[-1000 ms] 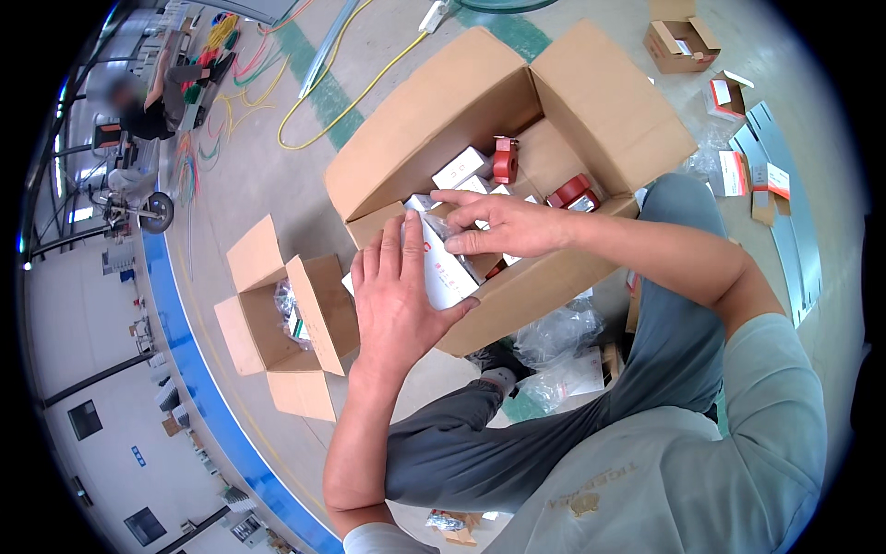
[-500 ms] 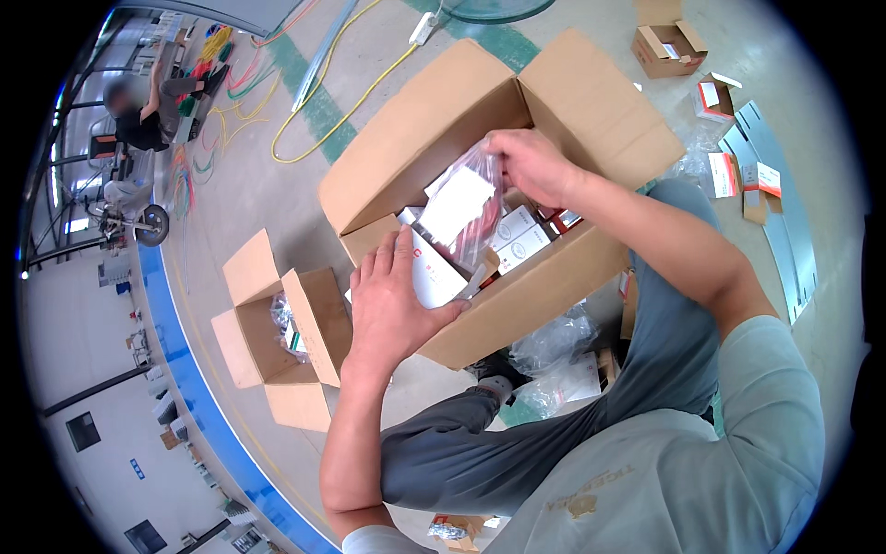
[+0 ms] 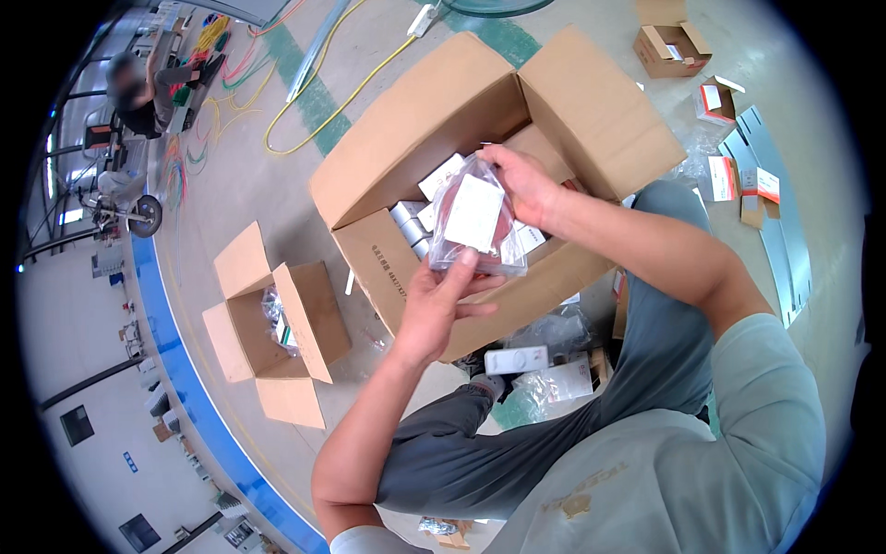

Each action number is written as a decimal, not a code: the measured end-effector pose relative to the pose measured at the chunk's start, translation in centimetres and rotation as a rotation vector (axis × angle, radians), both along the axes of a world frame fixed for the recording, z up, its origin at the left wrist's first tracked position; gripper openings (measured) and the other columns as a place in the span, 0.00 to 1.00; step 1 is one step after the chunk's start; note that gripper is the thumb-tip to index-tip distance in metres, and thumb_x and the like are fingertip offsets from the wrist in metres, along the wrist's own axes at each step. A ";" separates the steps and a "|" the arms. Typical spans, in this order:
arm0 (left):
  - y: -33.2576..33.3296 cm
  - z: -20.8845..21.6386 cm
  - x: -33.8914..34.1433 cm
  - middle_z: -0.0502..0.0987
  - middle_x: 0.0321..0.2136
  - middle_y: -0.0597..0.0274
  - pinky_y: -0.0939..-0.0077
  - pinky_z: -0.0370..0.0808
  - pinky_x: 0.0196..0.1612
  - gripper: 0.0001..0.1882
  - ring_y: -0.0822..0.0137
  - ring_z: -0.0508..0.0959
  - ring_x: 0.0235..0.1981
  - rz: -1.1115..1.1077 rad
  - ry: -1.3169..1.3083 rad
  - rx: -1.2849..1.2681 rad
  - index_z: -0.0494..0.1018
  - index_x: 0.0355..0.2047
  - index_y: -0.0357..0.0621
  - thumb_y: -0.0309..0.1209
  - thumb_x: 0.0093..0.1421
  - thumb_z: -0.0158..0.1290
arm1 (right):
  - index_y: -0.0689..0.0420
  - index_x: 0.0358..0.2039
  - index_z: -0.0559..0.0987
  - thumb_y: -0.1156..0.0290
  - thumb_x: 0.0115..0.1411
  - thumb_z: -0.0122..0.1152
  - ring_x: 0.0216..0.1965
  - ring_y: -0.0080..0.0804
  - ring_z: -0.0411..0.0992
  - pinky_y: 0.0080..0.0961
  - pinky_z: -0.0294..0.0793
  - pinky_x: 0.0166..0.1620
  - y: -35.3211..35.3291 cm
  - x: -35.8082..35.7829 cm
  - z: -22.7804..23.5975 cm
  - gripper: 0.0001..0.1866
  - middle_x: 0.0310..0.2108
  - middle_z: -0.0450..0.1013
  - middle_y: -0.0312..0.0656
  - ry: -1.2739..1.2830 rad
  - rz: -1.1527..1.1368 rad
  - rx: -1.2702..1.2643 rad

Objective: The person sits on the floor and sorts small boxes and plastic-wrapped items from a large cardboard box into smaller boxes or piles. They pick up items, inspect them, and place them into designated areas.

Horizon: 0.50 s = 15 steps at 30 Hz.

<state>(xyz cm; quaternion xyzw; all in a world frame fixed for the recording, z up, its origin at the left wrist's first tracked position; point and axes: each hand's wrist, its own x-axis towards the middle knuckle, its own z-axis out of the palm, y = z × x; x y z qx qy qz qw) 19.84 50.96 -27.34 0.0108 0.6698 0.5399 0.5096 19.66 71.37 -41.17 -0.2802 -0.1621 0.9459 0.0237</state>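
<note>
Bagged red part (image 3: 507,231) held over the open large carton (image 3: 604,106), clamped from two sides.
Left hand (image 3: 441,300) pinches its near edge, thumb on top; right hand (image 3: 524,185) grips the far right corner, fingers partly hidden. Opposed grips likely stop the plastic sagging and leave the white paper (image 3: 474,212) face up, easy to see. White boxes (image 3: 441,175) sit below inside; carton flaps splay outward, probably for reach.

Bright, diffuse light puts glints on the clear crinkled plastic bag (image 3: 475,217) and leaves the large brown cardboard carton (image 3: 415,129) shaded inside. Near the black rim, the blue floor stripe (image 3: 188,371) bends and detail softens.
</note>
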 end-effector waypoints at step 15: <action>-0.5 1.6 -2.0 0.73 0.20 0.67 0.78 0.69 0.22 0.26 0.77 0.70 0.18 -0.050 0.577 -0.279 0.77 0.34 0.39 0.50 0.77 0.48 | 0.50 0.63 0.74 0.52 0.70 0.60 0.59 0.34 0.73 0.42 0.76 0.56 -1.8 2.7 1.3 0.26 0.57 0.75 0.39 0.169 0.541 0.168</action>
